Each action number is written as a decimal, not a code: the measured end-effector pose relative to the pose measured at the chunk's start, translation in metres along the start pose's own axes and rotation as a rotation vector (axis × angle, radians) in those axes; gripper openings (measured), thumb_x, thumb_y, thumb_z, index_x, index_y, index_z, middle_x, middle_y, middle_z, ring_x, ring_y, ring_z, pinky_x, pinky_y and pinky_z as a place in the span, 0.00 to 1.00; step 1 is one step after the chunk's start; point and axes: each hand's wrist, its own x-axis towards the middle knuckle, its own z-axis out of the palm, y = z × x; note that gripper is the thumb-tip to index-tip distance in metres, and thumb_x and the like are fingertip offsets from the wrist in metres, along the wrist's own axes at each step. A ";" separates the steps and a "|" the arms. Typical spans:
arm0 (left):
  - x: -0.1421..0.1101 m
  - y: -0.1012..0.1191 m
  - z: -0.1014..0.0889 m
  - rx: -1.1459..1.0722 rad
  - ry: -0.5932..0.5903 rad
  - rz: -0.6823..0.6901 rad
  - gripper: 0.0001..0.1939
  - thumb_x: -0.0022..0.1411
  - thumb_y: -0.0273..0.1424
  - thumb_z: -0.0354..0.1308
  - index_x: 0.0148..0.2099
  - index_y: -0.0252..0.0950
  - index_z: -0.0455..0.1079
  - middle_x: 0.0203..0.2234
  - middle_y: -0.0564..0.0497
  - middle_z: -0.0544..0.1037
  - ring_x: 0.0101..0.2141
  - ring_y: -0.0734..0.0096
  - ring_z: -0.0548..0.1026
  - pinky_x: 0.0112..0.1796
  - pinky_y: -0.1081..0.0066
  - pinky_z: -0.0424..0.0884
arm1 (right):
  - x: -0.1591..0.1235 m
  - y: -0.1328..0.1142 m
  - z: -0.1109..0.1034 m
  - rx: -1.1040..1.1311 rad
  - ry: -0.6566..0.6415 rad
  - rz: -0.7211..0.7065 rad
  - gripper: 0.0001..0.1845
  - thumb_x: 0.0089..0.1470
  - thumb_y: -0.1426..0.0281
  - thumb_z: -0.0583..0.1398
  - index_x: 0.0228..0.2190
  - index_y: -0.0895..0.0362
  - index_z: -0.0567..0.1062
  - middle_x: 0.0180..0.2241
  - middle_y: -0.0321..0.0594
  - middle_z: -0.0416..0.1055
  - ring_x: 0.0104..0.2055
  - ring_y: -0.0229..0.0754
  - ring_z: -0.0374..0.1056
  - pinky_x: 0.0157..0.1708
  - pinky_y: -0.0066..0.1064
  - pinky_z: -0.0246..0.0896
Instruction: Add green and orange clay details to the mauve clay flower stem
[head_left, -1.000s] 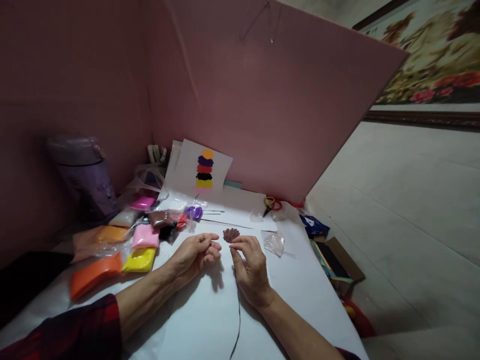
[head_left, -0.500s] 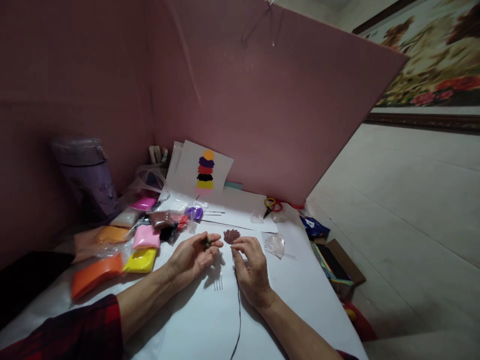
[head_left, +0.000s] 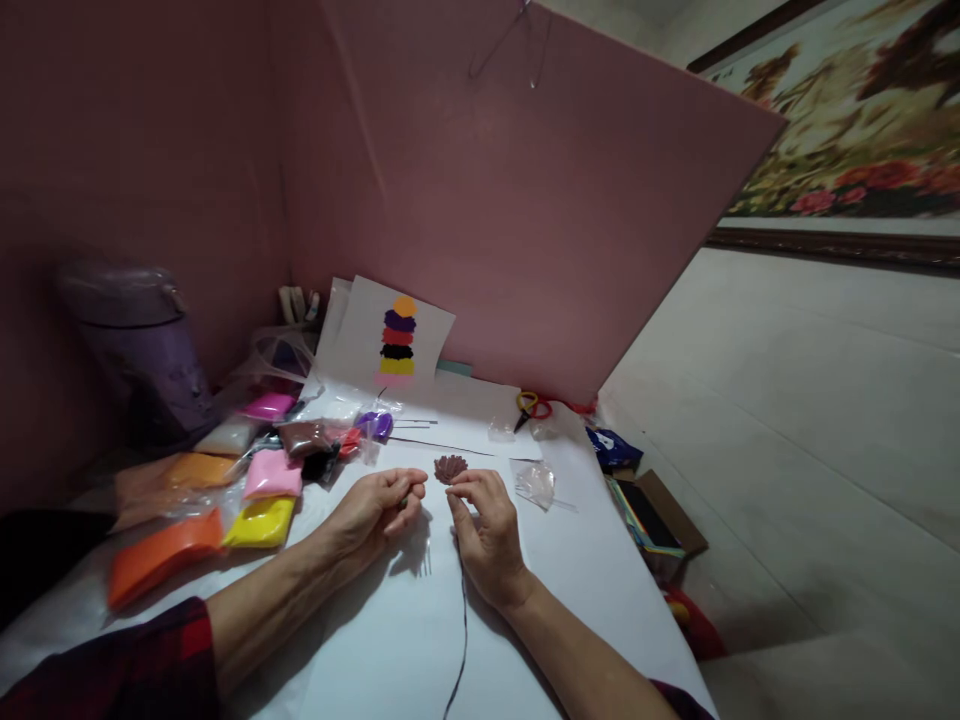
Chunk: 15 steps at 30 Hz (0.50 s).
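One brown fringed piece (head_left: 451,467) sits pinched in the right hand's (head_left: 491,530) fingers, dark strip (head_left: 463,620) trailing on its near side, left hand (head_left: 375,508), left of it, curled around a dark bit (head_left: 405,498): seemingly steadying, next wanting gentle grip.

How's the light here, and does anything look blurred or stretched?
In the head view, light pools on the white tabletop, while the pink wall at left falls dim; in the head view, a shadow lies below the left hand, which half hides a small dark piece; in the head view, the purple flask near the left edge looks soft and stretched.
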 end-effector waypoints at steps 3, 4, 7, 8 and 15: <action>-0.003 0.001 0.003 0.107 0.045 -0.004 0.10 0.67 0.26 0.51 0.33 0.27 0.70 0.18 0.53 0.72 0.07 0.88 0.55 0.11 0.82 0.46 | -0.001 0.002 0.000 -0.011 -0.005 -0.004 0.07 0.59 0.77 0.56 0.34 0.56 0.73 0.36 0.43 0.72 0.41 0.44 0.68 0.41 0.39 0.67; -0.004 0.003 0.005 0.145 0.060 -0.011 0.11 0.67 0.27 0.52 0.33 0.28 0.70 0.17 0.53 0.71 0.07 0.88 0.55 0.11 0.83 0.45 | -0.001 0.002 0.001 -0.015 -0.007 -0.004 0.07 0.59 0.77 0.56 0.34 0.56 0.73 0.36 0.44 0.72 0.41 0.44 0.68 0.40 0.39 0.67; -0.008 0.006 0.011 0.151 0.061 -0.030 0.10 0.65 0.27 0.53 0.31 0.28 0.69 0.17 0.55 0.70 0.09 0.87 0.55 0.12 0.83 0.46 | -0.002 0.001 0.002 -0.027 -0.006 -0.012 0.07 0.59 0.76 0.56 0.34 0.55 0.74 0.36 0.43 0.73 0.40 0.44 0.68 0.39 0.38 0.67; -0.009 0.007 0.012 0.130 0.056 -0.030 0.09 0.64 0.26 0.54 0.31 0.28 0.68 0.18 0.55 0.69 0.10 0.87 0.56 0.13 0.83 0.47 | -0.001 0.001 0.002 -0.030 0.004 -0.015 0.07 0.60 0.76 0.56 0.34 0.55 0.74 0.35 0.43 0.73 0.39 0.44 0.68 0.39 0.38 0.66; -0.005 0.006 0.007 0.076 0.030 -0.053 0.05 0.60 0.17 0.54 0.34 0.29 0.67 0.19 0.51 0.73 0.11 0.87 0.58 0.15 0.84 0.51 | 0.016 0.022 -0.025 -0.304 0.237 0.203 0.10 0.61 0.70 0.54 0.30 0.56 0.72 0.31 0.43 0.73 0.36 0.44 0.68 0.35 0.34 0.65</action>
